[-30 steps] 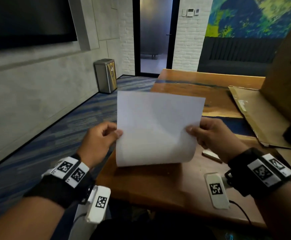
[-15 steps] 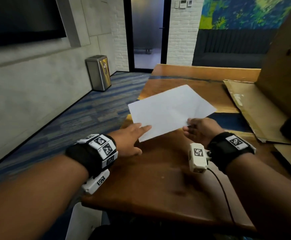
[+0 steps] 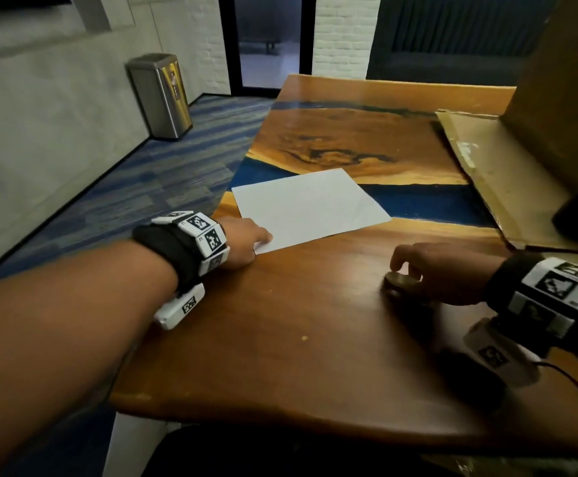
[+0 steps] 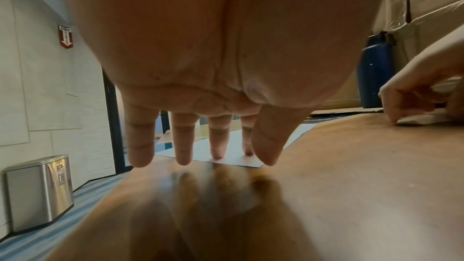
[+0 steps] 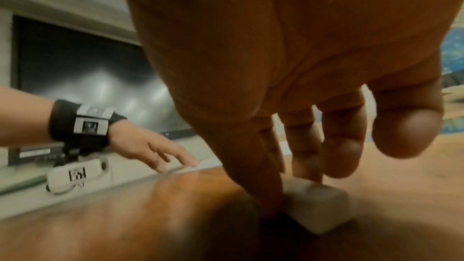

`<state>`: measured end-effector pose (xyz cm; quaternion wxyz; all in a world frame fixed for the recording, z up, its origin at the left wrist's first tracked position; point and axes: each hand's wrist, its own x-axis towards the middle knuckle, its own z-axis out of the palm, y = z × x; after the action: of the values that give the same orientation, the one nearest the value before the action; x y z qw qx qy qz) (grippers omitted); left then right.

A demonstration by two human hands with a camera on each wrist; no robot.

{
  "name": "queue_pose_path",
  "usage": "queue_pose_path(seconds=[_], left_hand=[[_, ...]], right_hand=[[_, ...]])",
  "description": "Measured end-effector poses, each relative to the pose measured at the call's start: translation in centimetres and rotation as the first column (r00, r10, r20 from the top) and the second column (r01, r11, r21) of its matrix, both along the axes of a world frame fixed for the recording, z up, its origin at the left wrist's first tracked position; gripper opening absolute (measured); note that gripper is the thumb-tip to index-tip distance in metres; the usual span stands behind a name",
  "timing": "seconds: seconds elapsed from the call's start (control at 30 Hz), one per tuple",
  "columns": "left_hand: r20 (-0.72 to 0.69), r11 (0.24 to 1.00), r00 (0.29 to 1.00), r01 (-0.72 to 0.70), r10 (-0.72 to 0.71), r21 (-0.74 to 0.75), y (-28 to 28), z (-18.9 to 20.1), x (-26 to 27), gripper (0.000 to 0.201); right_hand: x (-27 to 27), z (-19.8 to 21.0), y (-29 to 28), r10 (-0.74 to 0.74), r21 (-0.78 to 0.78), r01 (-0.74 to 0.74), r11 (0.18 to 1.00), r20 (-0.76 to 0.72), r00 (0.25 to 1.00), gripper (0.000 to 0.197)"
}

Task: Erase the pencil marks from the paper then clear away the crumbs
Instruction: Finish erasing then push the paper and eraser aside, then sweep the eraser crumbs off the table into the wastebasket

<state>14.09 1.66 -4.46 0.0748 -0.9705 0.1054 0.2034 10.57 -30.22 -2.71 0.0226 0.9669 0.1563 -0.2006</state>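
The paper lies flat on the counter. The left hand rests flat on its near corner, fingers straight. The right hand bends its fingers down around the white eraser on the counter, well apart from the paper

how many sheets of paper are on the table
1: the sheet of paper lies flat on the table, its near corner under the left hand. Another beneath it would be hidden.
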Motion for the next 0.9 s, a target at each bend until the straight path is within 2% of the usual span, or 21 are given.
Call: queue_pose_path(seconds=[0.07,0.17,0.33,0.43,0.5,0.57,0.67,0.73,0.8,0.9], left_hand=[[0.003,1.0,1.0,-0.015,0.015,-0.014,0.0,-0.1,0.6,0.059],[-0.003,1.0,1.0,-0.015,0.015,0.01,0.0,-0.1,1.4,0.057],[0.004,0.998,1.0,-0.022,0.022,0.053,-0.1,0.1,3.2,0.055],[0.007,0.999,0.999,-0.035,0.035,0.041,-0.3,0.0,4.0,0.053],[0.012,0.998,0.998,-0.057,0.057,0.008,-0.2,-0.2,4.4,0.053],[0.021,0.996,0.996,-0.082,0.083,-0.033,0.0,-0.2,4.4,0.059],[0.048,0.988,0.988,-0.14,0.143,-0.064,0.6,0.4,3.2,0.073],[0.055,0.987,0.986,-0.157,0.159,-0.046,0.7,0.8,1.8,0.078],[-0.006,0.988,0.988,-0.152,0.152,0.003,0.2,0.9,-0.4,0.086],[-0.159,0.997,0.985,-0.057,0.064,0.052,-2.2,1.3,-4.4,0.095]], right_hand=[[1.0,0.0,0.2,0.021,-0.04,-0.021,0.999,-0.001,1.0,0.033],[4.6,0.2,1.1,0.058,-0.013,-0.058,0.998,0.01,0.998,0.028],[11.8,0.0,4.0,0.079,0.093,-0.103,0.99,0.226,0.971,0.029],[14.2,-1.1,5.5,0.088,0.057,-0.106,0.993,0.256,0.963,0.028],[15.0,-2.1,6.0,0.113,0.002,-0.116,0.993,0.206,0.972,0.027],[15.2,-2.6,5.5,0.104,0.027,-0.11,0.994,0.168,0.98,0.034],[14.4,-1.8,2.8,0.019,0.111,-0.048,0.993,0.246,0.969,0.026],[13.3,-1.1,0.2,-0.006,0.014,0.003,1.0,0.267,0.964,0.021],[10.8,-1.1,-1.6,-0.009,-0.125,0.028,0.992,0.155,0.988,0.038],[5.1,-1.9,-0.3,-0.009,-0.143,0.0,0.99,-0.063,0.998,0.078]])
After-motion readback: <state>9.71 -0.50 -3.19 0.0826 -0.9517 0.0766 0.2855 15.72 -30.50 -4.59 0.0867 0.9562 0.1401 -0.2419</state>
